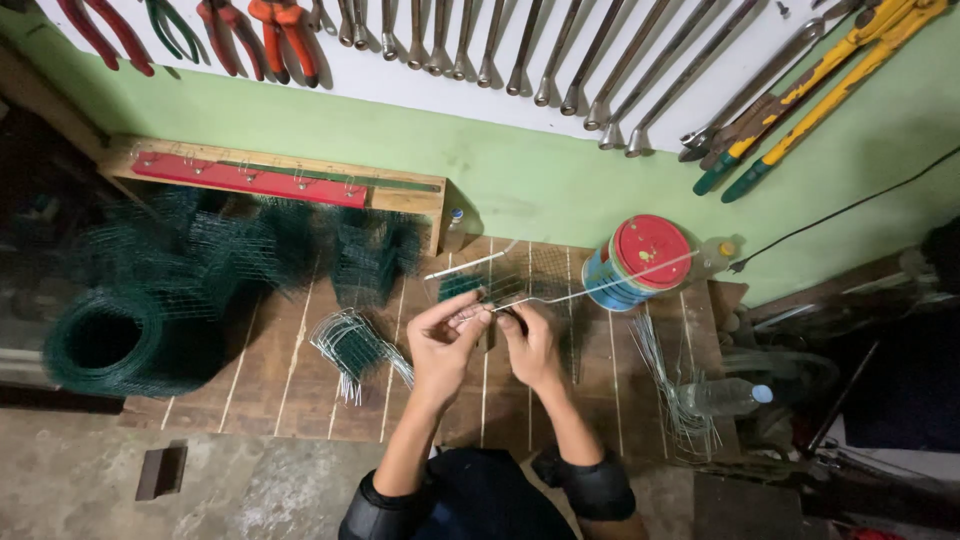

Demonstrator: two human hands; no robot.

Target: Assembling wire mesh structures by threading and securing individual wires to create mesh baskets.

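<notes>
Thin pale metal wire point(600, 289) runs lengthwise toward the red-lidded blue tin point(640, 262), pinched by fingers of left hand point(445, 340) and right hand point(528, 345).

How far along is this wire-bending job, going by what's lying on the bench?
Done, it seems: a heap of bent wire pieces left of the hands. In hand: the left hand and right hand pinch one long wire together. Left: a bundle of straight wires and a roll of green mesh.

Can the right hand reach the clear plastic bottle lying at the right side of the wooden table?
Probably yes. The right hand is busy with a small wire piece, but only loose thin wires lie between it and the bottle.
</notes>
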